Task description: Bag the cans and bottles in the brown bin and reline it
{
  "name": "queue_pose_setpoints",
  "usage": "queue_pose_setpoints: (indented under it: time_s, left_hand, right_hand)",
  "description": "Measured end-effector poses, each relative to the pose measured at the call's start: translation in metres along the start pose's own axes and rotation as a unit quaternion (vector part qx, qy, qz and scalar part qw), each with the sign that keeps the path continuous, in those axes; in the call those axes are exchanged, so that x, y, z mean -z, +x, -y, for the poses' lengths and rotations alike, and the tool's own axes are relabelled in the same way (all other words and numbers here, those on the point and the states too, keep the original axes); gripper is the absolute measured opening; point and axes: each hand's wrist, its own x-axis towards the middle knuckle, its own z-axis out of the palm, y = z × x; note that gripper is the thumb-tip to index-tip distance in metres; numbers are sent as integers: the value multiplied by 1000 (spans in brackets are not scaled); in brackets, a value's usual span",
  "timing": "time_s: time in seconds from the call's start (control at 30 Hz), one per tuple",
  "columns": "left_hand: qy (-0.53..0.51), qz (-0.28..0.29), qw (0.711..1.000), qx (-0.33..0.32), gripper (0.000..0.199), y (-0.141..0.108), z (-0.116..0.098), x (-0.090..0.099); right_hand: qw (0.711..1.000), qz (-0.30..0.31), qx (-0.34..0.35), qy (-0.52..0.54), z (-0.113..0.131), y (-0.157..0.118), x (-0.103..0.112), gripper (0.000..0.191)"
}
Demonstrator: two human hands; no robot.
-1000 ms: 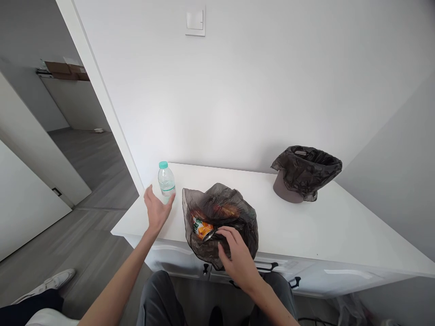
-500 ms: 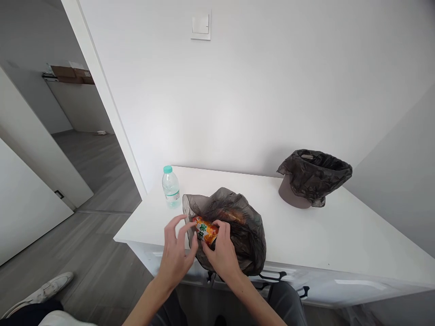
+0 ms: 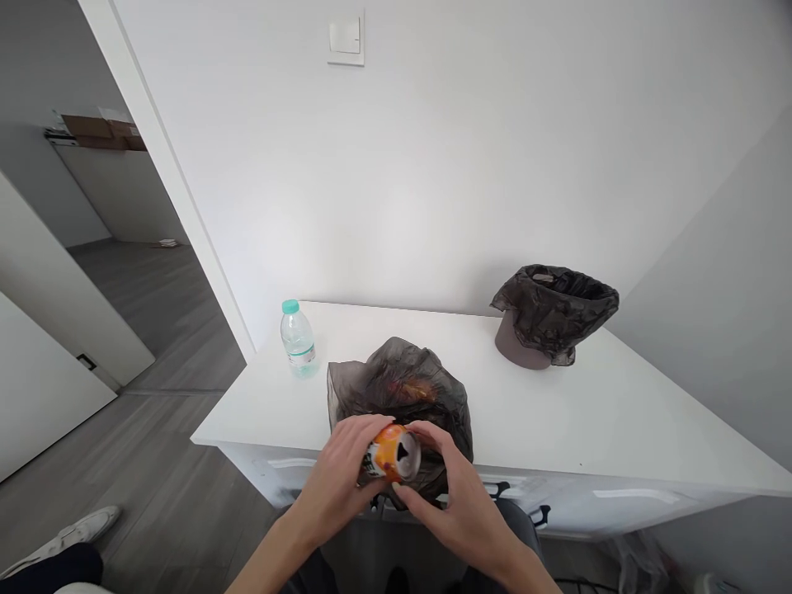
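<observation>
An orange drink can [image 3: 388, 454] is tilted between my hands, its opened top and dark mouth hole turned toward the right and up at me. My left hand [image 3: 346, 458] wraps around the can's body. The fingertips and thumb of my right hand [image 3: 454, 487] close around its top end. Under and behind the can lies a crumpled, see-through black plastic bag [image 3: 396, 363] at the counter's front edge. Something orange and red [image 3: 416, 390] shows through the bag's film; its kind cannot be made out.
A clear bottle with a teal cap [image 3: 298, 338] stands left on the white counter [image 3: 544, 421]. A grey-brown bin [image 3: 520, 342] lined with a black bag sits back right. Black drawer handles [image 3: 541, 517] jut from the front. Another person's shoe [image 3: 80, 532] is at lower left.
The can has come up out of the bag and turned, so its top now faces right. My left hand has closed on it; my right hand has shifted to its top end.
</observation>
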Motion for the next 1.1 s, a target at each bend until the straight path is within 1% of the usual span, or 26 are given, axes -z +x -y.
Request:
queue_pose_setpoints:
  time_s: [0.07, 0.1, 0.17, 0.2, 0.23, 0.27, 0.3, 0.37, 0.43, 0.5, 0.63, 0.77, 0.83, 0.97, 1.03, 1.1]
  left_hand:
    - [-43, -95, 993, 60, 62, -7, 8, 4]
    - [-54, -154, 982, 91, 61, -9, 15, 9]
    - [-63, -272, 946, 162, 63, -10, 34, 24]
    - [-66, -318, 925, 199, 66, -10, 45, 33]
    - [-73, -350, 904, 234, 71, -10, 57, 41]
    - [-81, -366, 889, 265, 77, -9, 69, 49]
    - [-86, -369, 879, 290, 82, -9, 80, 55]
    - [-86, -356, 871, 327, 90, -10, 99, 62]
    - [-78, -337, 870, 352, 92, -11, 113, 62]
    - [-65, -320, 871, 367, 91, -11, 126, 57]
    - [-33, -301, 878, 370, 93, -5, 151, 44]
    - [-19, -329, 878, 346, 92, 9, 175, 38]
    - [-13, -335, 877, 345, 91, 17, 182, 38]
    - [-21, -313, 872, 376, 91, 29, 188, 42]
    - [-20, -302, 875, 377, 93, 30, 189, 44]
    - [-20, -294, 881, 371, 99, 26, 190, 47]
  right_hand:
    - [999, 33, 6, -11, -9, 1, 3, 52]
    - [999, 45, 5, -22, -17, 2, 2, 45]
    - [997, 50, 2, -54, -34, 6, -3, 35]
    - [996, 45, 1, -75, -43, 7, -7, 34]
    - [995, 38, 2, -97, -52, 9, -11, 35]
    - [992, 29, 6, -119, -59, 11, -16, 36]
    - [990, 18, 12, -141, -64, 13, -20, 37]
    - [984, -11, 21, -177, -70, 17, -26, 39]
    - [978, -48, 27, -199, -71, 22, -30, 41]
    - [973, -78, 33, -215, -71, 28, -31, 45]
    - [965, -94, 30, -243, -78, 40, -30, 53]
    - [961, -109, 22, -254, -88, 53, -26, 50]
    - [959, -113, 22, -259, -92, 61, -23, 49]
    - [953, -106, 13, -285, -104, 77, -15, 46]
    - [948, -98, 8, -302, -111, 85, -11, 45]
    - [943, -86, 1, -321, -117, 93, -7, 45]
